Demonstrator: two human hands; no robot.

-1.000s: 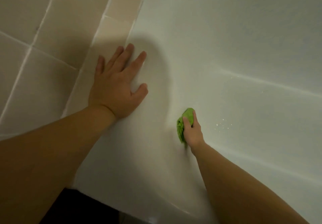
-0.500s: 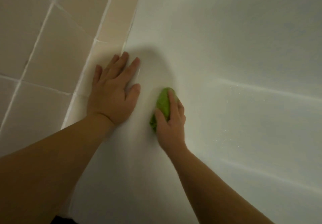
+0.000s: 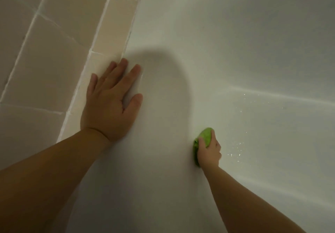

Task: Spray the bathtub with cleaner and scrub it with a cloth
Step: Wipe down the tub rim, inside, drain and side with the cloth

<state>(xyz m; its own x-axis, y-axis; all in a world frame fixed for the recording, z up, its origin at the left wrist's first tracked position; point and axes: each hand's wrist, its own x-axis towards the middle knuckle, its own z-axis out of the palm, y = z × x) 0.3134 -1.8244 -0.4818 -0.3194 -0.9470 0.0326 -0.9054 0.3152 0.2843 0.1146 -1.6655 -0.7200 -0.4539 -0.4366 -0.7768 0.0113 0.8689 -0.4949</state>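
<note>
Right grip: we are curling our right hand around the bunched green cloth, pressing it on the bathtub inner wall.
Left grip: our left hand is lying spread and flat on the tub rim, beside the tiles.
Handling: the cloth is looking soft and light, likely damp; we are judging a bunched hold from behind best.
Beyond the grip: droplets are glinting, so the wall is probably slippery.

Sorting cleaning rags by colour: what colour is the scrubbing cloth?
Bright green cloth, gripped by the right hand; head view.
</note>
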